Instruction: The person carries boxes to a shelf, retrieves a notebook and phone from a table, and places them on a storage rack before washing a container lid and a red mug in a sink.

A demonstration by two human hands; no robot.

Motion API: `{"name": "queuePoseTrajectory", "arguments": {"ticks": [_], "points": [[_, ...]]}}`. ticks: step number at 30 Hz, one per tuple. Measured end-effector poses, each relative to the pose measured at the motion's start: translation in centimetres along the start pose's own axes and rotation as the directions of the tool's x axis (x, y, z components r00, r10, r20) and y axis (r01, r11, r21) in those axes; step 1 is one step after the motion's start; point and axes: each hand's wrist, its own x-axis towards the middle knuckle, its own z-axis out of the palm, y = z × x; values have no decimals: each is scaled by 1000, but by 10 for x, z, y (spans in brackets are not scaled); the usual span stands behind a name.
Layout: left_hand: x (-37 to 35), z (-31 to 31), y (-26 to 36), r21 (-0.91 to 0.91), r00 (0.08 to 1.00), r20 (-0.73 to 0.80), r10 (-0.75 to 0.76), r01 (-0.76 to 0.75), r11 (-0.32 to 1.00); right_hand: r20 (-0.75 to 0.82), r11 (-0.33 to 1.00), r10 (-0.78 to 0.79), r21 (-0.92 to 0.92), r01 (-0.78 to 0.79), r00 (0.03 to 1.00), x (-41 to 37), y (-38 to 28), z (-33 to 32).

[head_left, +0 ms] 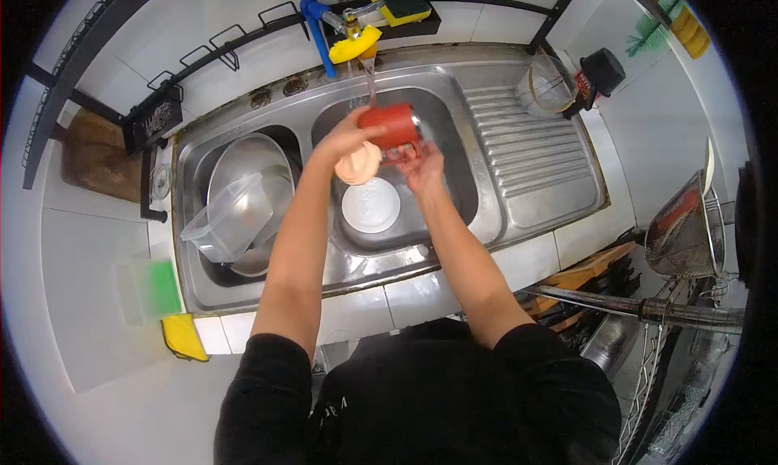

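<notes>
A red mug (391,125) lies tilted on its side between my hands, just below the running faucet (355,44). My left hand (350,137) is closed over its left end. At its lower right, by the handle, my right hand (423,167) grips it, slightly blurred. A peach-coloured round dish (358,165) shows beneath my left wrist, partly hidden by it. Below that, a white round dish (371,206) rests in the right sink basin (458,181).
In the left basin sit a large metal bowl (235,161) and a clear plastic container (231,222). A ridged drainboard (535,157) lies to the right, with a clear container (545,84) at its back. Sponges (401,3) rest on the shelf above the faucet. A mesh strainer (685,234) hangs at right.
</notes>
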Motion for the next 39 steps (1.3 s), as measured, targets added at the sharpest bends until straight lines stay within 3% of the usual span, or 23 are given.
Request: {"name": "queuePoseTrajectory", "arguments": {"ticks": [2, 3, 4, 5, 6, 7, 8, 9, 10, 11, 13, 15, 17, 19, 21, 25, 27, 29, 31, 34, 36, 37, 39], "points": [[12, 20, -17, 411, 994, 8, 110, -103, 906, -4, 995, 36, 89, -36, 999, -9, -1, -21], [6, 36, -10, 648, 989, -14, 145, -101, 755, -60, 999, 38, 41, -35, 997, -8, 0, -36], [-4, 50, 3, 650, 990, -24, 142, -93, 754, -110, 999, 42, -7, -43, 993, -5, 4, -44], [-15, 65, 18, 755, 989, -11, 147, -88, 650, -105, 999, 51, -7, -52, 993, -11, 4, -32], [-21, 71, 27, 843, 989, 3, 148, -82, 531, -196, 998, 64, 32, -59, 978, -23, -1, -6], [-24, 70, 30, 845, 989, -6, 145, -72, 530, -286, 996, 79, 70, -61, 955, -30, -3, 8], [-25, 71, 32, 822, 980, -68, 188, -51, 567, -35, 988, 124, 94, -120, 992, 2, -7, -44], [-27, 69, 33, 797, 965, -131, 227, -33, 603, -33, 988, 128, 92, -124, 991, 11, -11, -33], [-26, 60, 30, 714, 970, -202, 136, 51, 698, -60, 971, 113, -204, -123, 992, 14, -19, -11], [-26, 48, 18, 713, 969, -206, 135, 54, 699, -80, 868, 92, -483, -119, 993, 18, -27, 12], [-20, 26, -21, 337, 899, -428, 93, 63, 939, -87, 557, 98, -821, -127, 991, 33, -32, 54], [-10, 18, -41, 226, 885, -458, 80, 29, 974, 7, 153, -60, -988, 16, 998, 28, -29, 110], [-6, 20, -37, -58, 847, -532, 10, -48, 997, 114, 119, -83, -985, 124, 990, 35, -39, 128], [5, 14, -29, -113, 846, -532, 10, -83, 990, 221, 82, -103, -970, 230, 970, 41, -41, 135], [22, 5, -24, -246, 870, -493, 17, -158, 956, 175, 409, -172, -882, 232, 969, 47, -39, 138], [23, -5, -23, -409, 854, -519, 27, -276, 870, 242, 392, -253, -860, 328, 937, 52, -6, 119], [28, -5, -33, -347, 842, -535, 71, -295, 890, 325, 369, -298, -828, 422, 898, 42, -3, 126], [29, -3, -27, -36, 770, -611, 182, -257, 966, 85, 546, -155, -823, 157, 984, 46, -15, 133], [25, -2, -15, -47, 776, -604, 181, -261, 964, 163, 528, -156, -820, 221, 974, 52, -22, 142], [5, -6, -13, -119, 835, -547, 55, -143, 983, 252, 309, -118, -910, 276, 961, 48, -21, 154], [0, -8, -49, -572, 939, -218, -264, 96, 815, 270, 257, -95, -924, 285, 958, 35, -26, 146], [-3, -7, -65, -570, 941, -217, -261, 95, 816, 284, 204, -67, -935, 292, 957, 28, -29, 139], [-8, -7, -93, -783, 942, -6, -336, 205, 587, 310, 223, -57, -923, 314, 949, 29, -39, 124]]}}
